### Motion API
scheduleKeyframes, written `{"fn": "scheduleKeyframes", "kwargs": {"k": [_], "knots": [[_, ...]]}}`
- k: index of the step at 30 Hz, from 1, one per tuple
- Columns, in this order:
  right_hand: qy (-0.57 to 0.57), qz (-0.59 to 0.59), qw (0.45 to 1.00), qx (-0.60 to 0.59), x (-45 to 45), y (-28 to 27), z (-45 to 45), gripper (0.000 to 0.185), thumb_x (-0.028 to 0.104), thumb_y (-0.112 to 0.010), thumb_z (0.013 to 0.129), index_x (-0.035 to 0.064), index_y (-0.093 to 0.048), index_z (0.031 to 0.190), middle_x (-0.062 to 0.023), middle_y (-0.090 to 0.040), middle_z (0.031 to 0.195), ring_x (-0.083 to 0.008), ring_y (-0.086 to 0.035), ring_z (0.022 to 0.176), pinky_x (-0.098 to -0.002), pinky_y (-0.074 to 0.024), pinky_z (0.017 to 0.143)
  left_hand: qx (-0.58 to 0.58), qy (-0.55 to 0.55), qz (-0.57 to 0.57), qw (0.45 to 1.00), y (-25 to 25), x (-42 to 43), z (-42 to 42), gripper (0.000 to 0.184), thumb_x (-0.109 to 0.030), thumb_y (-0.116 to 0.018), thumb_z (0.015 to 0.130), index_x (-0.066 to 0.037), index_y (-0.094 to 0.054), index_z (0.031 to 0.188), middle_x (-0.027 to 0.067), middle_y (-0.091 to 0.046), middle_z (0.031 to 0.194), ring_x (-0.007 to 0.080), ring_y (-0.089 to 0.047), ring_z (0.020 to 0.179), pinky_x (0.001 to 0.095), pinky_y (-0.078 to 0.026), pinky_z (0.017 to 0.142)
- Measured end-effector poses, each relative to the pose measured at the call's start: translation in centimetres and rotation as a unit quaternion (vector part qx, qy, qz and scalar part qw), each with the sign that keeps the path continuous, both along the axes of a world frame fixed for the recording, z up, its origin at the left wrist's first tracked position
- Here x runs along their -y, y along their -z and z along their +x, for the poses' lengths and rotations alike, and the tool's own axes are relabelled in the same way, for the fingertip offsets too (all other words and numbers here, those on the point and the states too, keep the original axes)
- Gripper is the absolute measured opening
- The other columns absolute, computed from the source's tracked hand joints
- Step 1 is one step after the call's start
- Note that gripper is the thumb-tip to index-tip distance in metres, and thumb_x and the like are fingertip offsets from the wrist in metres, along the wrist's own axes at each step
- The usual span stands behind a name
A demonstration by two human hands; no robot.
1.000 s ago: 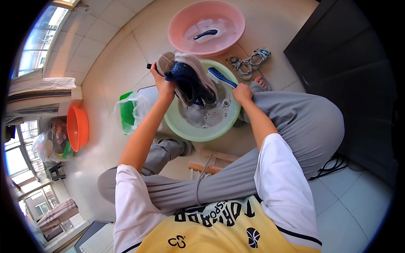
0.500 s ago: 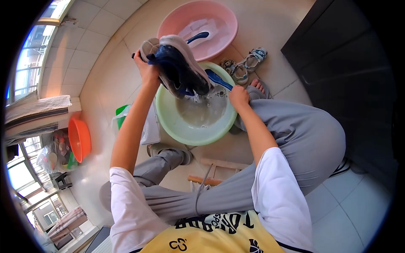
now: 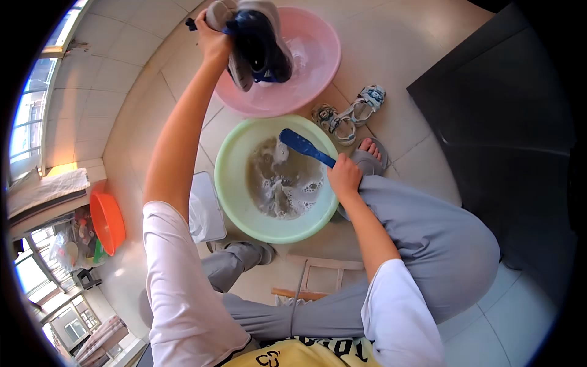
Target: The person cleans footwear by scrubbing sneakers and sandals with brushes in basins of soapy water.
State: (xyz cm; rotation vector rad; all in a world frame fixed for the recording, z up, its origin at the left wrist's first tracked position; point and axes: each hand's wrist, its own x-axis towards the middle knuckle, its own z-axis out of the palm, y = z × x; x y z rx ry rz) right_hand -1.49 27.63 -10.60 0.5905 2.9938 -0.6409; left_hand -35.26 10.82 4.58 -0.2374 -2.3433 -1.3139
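Observation:
My left hand (image 3: 214,46) is closed around a pair of navy sneakers (image 3: 260,49) with pale soles, raised over the pink basin (image 3: 327,64). The shoes block part of that basin and the clear water in it. In my right hand (image 3: 345,176) is the handle of a blue scrub brush (image 3: 302,145), its head pointing left above the pale green basin (image 3: 225,189). Murky, greyish water (image 3: 269,183) with foam fills the bottom of the green basin. The brush's bristles are turned away from view.
Patterned sandals (image 3: 354,116) lie on the tiles right of the basins. A white container (image 3: 205,211) stands left of the green basin, and an orange basin (image 3: 107,220) farther left. A dark cabinet (image 3: 495,116) borders the right side. A wooden stool (image 3: 321,275) is near my legs.
My left hand has carried the sneakers up and away from the green basin to above the pink one. The brush stays in my right hand, over the green basin.

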Motion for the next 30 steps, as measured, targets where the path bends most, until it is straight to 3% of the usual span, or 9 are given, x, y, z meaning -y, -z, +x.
{"fn": "scheduleKeyframes", "kwargs": {"k": [3,8,13,15,17,20,22,26,30], "knots": [[0.011,-0.005,1.000,-0.018,0.1,0.2,-0.2,0.030,0.034,-0.060,0.078,0.0063,-0.049,0.074,-0.0120,-0.060,0.069,-0.0326,-0.060,0.063,-0.0436,-0.0467,0.055,0.008,0.162,-0.113,0.980,2.3,0.0,-0.5,0.064,-0.034,-0.068,0.066,-0.016,-0.040,0.121,0.0186,-0.058,0.103,0.0335,-0.055,0.099,0.0363,-0.043,0.084],[0.005,0.014,1.000,-0.002,0.5,0.1,-0.1,0.032,0.035,-0.060,0.078,0.0062,-0.048,0.072,-0.0125,-0.058,0.066,-0.0331,-0.059,0.062,-0.0442,-0.0456,0.054,0.033,0.348,-0.228,0.908,6.1,-3.3,0.6,0.061,-0.014,-0.062,0.067,-0.023,-0.041,0.123,0.0194,-0.058,0.101,0.0383,-0.055,0.096,0.0410,-0.043,0.081],[0.000,0.035,0.999,0.014,-0.1,-0.1,-0.2,0.028,0.024,-0.068,0.067,0.0057,-0.049,0.075,-0.0134,-0.058,0.069,-0.0356,-0.057,0.064,-0.0459,-0.0441,0.056,0.158,0.294,-0.356,0.873,11.2,-7.4,0.4,0.067,-0.012,-0.059,0.071,-0.032,-0.034,0.131,0.0181,-0.051,0.113,0.0378,-0.052,0.100,0.0423,-0.044,0.084],[0.008,0.022,0.999,0.024,-0.1,-0.4,-0.3,0.028,0.023,-0.069,0.066,0.0057,-0.048,0.074,-0.0139,-0.058,0.068,-0.0362,-0.057,0.063,-0.0460,-0.0438,0.056,0.108,0.309,-0.293,0.898,12.4,-6.9,-0.5,0.062,-0.012,-0.055,0.075,-0.023,-0.034,0.133,0.0204,-0.052,0.106,0.0378,-0.052,0.098,0.0417,-0.042,0.084],[0.007,0.016,1.000,0.019,0.3,-0.2,-0.4,0.027,0.023,-0.068,0.066,0.0057,-0.048,0.073,-0.0145,-0.057,0.067,-0.0371,-0.056,0.062,-0.0462,-0.0432,0.056,-0.085,0.266,-0.209,0.937,13.0,-4.1,-1.5,0.046,-0.015,-0.059,0.075,-0.011,-0.047,0.120,0.0172,-0.055,0.095,0.0343,-0.054,0.089,0.0378,-0.043,0.081],[0.019,0.001,1.000,0.017,0.5,-0.1,-0.6,0.026,0.022,-0.067,0.067,0.0057,-0.048,0.073,-0.0150,-0.057,0.066,-0.0377,-0.056,0.061,-0.0467,-0.0423,0.055,-0.054,0.153,-0.234,0.959,12.7,-0.7,0.4,0.027,-0.014,-0.058,0.077,-0.006,-0.053,0.102,0.0126,-0.055,0.087,0.0303,-0.055,0.085,0.0376,-0.044,0.076],[0.027,0.008,0.999,0.014,0.5,-0.1,-0.4,0.026,0.022,-0.067,0.067,0.0056,-0.048,0.072,-0.0155,-0.057,0.066,-0.0377,-0.056,0.061,-0.0473,-0.0415,0.054,-0.139,0.250,-0.393,0.874,12.1,0.4,2.1,0.012,-0.013,-0.056,0.079,-0.005,-0.051,0.088,0.0091,-0.053,0.083,0.0276,-0.056,0.082,0.0376,-0.046,0.070],[0.014,0.020,1.000,-0.008,0.0,0.1,-0.7,0.025,0.022,-0.066,0.068,0.0055,-0.048,0.071,-0.0158,-0.056,0.065,-0.0378,-0.055,0.060,-0.0478,-0.0410,0.053,0.070,0.165,-0.451,0.875,14.9,2.5,4.2,0.016,-0.013,-0.049,0.081,-0.006,-0.053,0.095,0.0110,-0.055,0.089,0.0271,-0.057,0.086,0.0411,-0.046,0.076],[0.017,0.015,1.000,0.007,0.5,-0.2,-0.2,0.024,0.021,-0.066,0.068,0.0054,-0.047,0.070,-0.0158,-0.055,0.064,-0.0378,-0.055,0.060,-0.0474,-0.0410,0.053,-0.042,0.094,-0.395,0.913,16.6,4.5,1.4,0.028,-0.020,-0.045,0.087,-0.009,-0.050,0.112,0.0162,-0.052,0.108,0.0314,-0.055,0.094,0.0409,-0.047,0.075]]}}
